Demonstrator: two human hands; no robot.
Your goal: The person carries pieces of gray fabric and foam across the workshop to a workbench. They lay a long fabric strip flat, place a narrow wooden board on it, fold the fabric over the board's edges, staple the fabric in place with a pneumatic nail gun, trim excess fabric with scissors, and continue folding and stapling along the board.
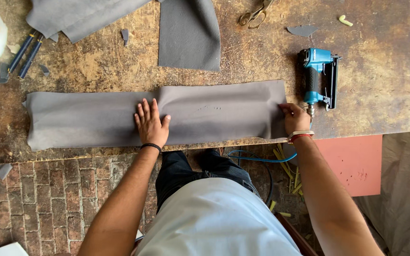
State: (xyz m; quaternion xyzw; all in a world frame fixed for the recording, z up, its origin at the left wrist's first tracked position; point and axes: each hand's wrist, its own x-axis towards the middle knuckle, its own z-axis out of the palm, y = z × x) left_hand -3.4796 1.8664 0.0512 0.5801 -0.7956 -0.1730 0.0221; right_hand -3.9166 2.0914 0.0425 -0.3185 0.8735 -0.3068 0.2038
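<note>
A long strip of grey fabric (pixel 86 118) lies wrapped over something flat along the near edge of the worn wooden workbench (pixel 376 80). My left hand (pixel 150 123) presses flat on the middle of the strip, fingers spread. My right hand (pixel 294 117) pinches the strip's right end at the bench edge. A blue pneumatic staple gun (pixel 318 78) lies on the bench just beyond my right hand, untouched.
More grey fabric pieces (pixel 188 33) lie at the back, with scissors (pixel 255 14), two dark pens (pixel 24 54) and small scraps. A blue hose (pixel 257 159) hangs under the bench. A red board (pixel 357 163) leans at the right over a brick floor (pixel 48 194).
</note>
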